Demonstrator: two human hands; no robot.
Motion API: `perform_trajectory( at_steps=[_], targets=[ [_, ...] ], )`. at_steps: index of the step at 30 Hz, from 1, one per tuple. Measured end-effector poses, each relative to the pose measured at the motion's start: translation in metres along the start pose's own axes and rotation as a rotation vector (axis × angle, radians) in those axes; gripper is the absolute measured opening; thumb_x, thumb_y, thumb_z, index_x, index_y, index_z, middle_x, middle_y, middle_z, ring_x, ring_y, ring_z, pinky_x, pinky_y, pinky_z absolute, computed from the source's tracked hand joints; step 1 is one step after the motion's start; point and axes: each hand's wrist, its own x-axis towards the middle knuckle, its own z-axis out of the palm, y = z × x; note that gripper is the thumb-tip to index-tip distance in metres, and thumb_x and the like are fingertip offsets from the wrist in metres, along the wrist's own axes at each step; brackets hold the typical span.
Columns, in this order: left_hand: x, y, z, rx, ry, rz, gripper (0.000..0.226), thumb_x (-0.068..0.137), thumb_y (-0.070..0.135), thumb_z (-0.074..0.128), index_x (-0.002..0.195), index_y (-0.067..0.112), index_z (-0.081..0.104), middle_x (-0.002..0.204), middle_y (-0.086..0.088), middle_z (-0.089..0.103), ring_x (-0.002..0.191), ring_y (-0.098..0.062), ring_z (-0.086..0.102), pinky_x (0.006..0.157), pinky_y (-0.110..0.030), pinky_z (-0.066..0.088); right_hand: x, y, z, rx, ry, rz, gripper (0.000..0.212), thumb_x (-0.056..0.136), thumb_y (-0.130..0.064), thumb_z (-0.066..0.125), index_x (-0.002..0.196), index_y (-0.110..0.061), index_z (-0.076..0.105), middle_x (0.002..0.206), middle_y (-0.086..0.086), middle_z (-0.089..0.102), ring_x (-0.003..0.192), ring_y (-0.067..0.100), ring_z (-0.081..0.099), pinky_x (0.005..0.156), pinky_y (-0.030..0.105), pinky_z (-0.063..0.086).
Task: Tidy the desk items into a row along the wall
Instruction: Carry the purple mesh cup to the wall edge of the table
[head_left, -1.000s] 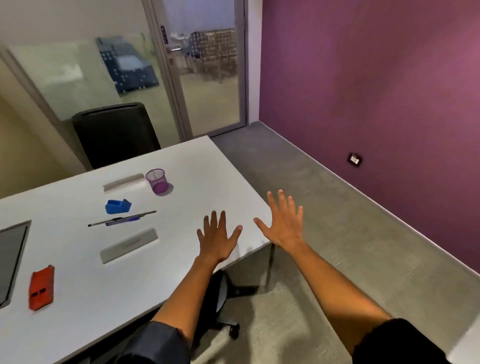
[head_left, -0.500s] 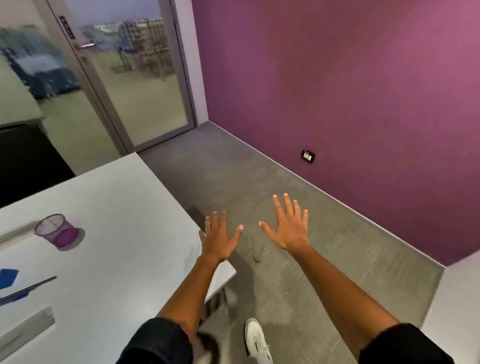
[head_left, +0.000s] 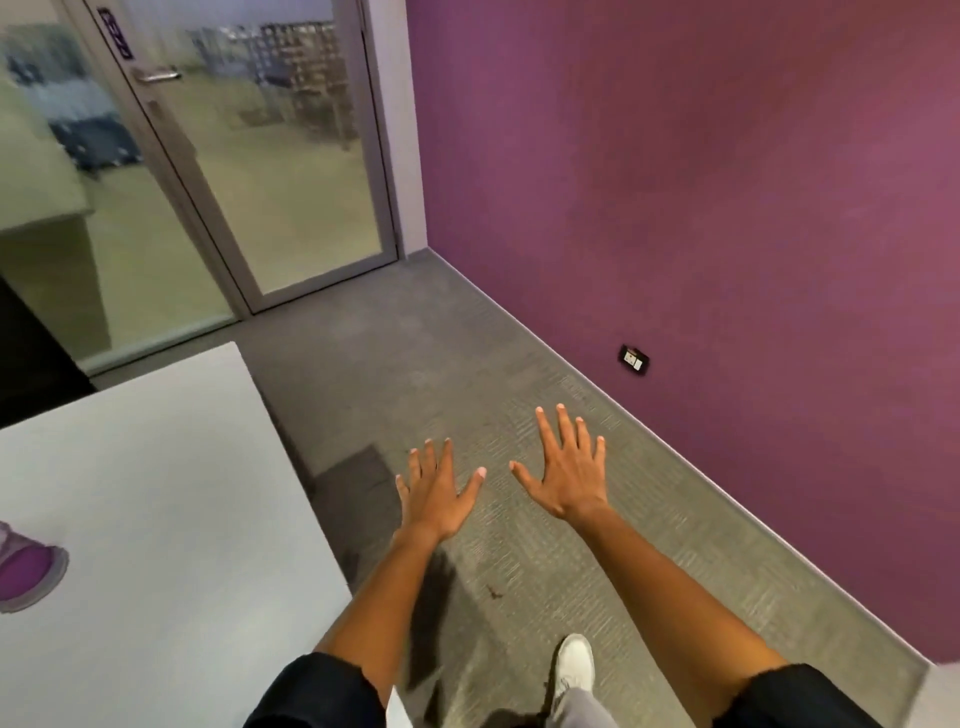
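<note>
Since the earlier frame the view had swung right — pens, blue item and ruler-like bars were gone from sight, and only a sliver of the purple mesh pen cup (head_left: 28, 569) stayed at the left edge, standing on the white bench (head_left: 171, 519). Both hands had drifted off the bench and hung over the carpet.

Left hand (head_left: 435, 493) — grip released, fingers spread flat, holding nothing. Right hand (head_left: 569, 467) — same, splayed and empty, just beside the left, not touching it.

Judged step: not yet started on any item. To do it well, the person would probably need to turn back toward the bench, bring the things into view, then take the cup by its rim and carry it upright.

Bench top was smooth and matte, its corner near the left forearm. Grey carpet floor (head_left: 519, 415), purple wall (head_left: 701, 182) with a low socket (head_left: 634, 359), a glass door (head_left: 249, 171) beyond. One white shoe (head_left: 574, 667) showed below.
</note>
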Motion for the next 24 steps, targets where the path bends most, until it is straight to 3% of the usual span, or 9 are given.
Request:
perform_trajectory(
  at_steps=[14, 24],
  targets=[
    [0.159, 0.028, -0.028, -0.089, 0.151, -0.324, 0.081, 0.089, 0.069, 0.03, 0.152, 0.024, 0.004, 0.161, -0.004, -0.005, 0.148, -0.027, -0.009, 0.116, -0.058, -0.001, 0.244, 0.005, -0.011, -0.046, -0.082, -0.34, 0.09, 0.083, -0.077, 0.026, 0.15, -0.032, -0.013, 0.161, 0.005, -0.012, 0.148, 0.033, -0.002, 0.117, 0.057, 0.004],
    [0.191, -0.07, -0.073, -0.183, 0.31, -0.58, 0.081, 0.088, 0.07, 0.028, 0.152, 0.025, 0.004, 0.161, -0.006, -0.003, 0.148, -0.03, -0.008, 0.116, -0.06, 0.003, 0.327, -0.143, 0.011, -0.021, -0.19, -0.651, 0.092, 0.081, -0.077, 0.036, 0.151, -0.033, -0.007, 0.161, 0.005, -0.009, 0.148, 0.034, -0.001, 0.116, 0.057, 0.005]
  ],
)
